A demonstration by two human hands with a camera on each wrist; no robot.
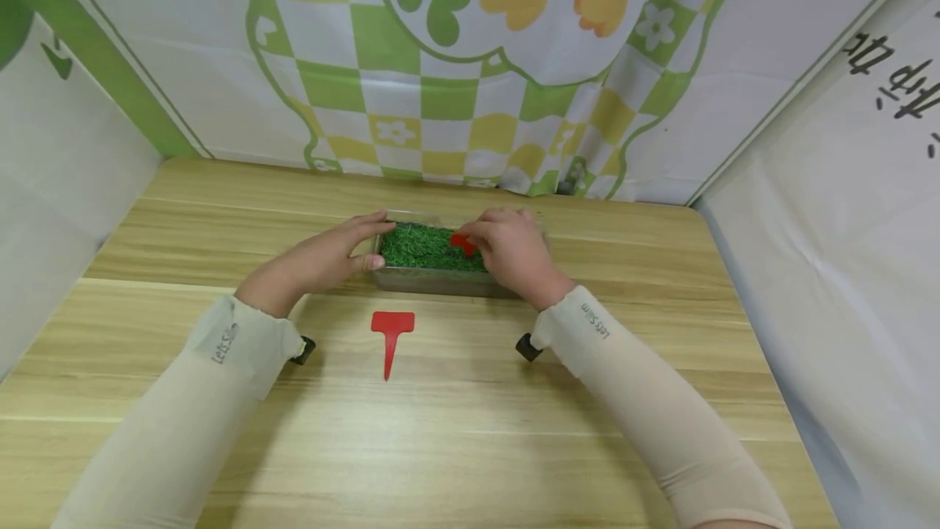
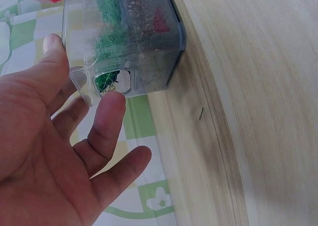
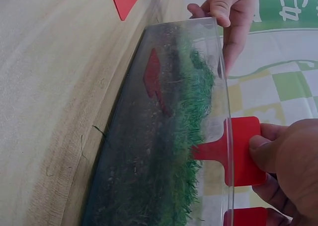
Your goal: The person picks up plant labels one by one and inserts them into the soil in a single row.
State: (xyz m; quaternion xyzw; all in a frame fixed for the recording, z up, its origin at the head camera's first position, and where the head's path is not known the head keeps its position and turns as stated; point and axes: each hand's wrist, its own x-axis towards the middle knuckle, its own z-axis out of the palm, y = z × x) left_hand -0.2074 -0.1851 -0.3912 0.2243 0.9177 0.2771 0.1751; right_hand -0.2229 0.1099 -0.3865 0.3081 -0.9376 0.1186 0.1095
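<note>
A clear plastic box (image 1: 441, 280) holds green artificial grass (image 1: 419, 245) over a dark base. My left hand (image 1: 334, 251) is at the box's left end, thumb on the near corner and fingers reaching the far rim. In the left wrist view that hand (image 2: 54, 121) has its lower fingers spread loosely beside the end wall. My right hand (image 1: 514, 247) is over the right half of the box. It pinches a red T-shaped plant label (image 3: 243, 151) by its wide head, the stem down at the grass. Another red label head (image 3: 246, 217) shows below it.
A red T-shaped plant label (image 1: 392, 333) lies on the wooden table (image 1: 441, 447) in front of the box. Behind the table hangs a checkered curtain (image 1: 455, 96). Small green grass bits (image 2: 201, 113) lie beside the box.
</note>
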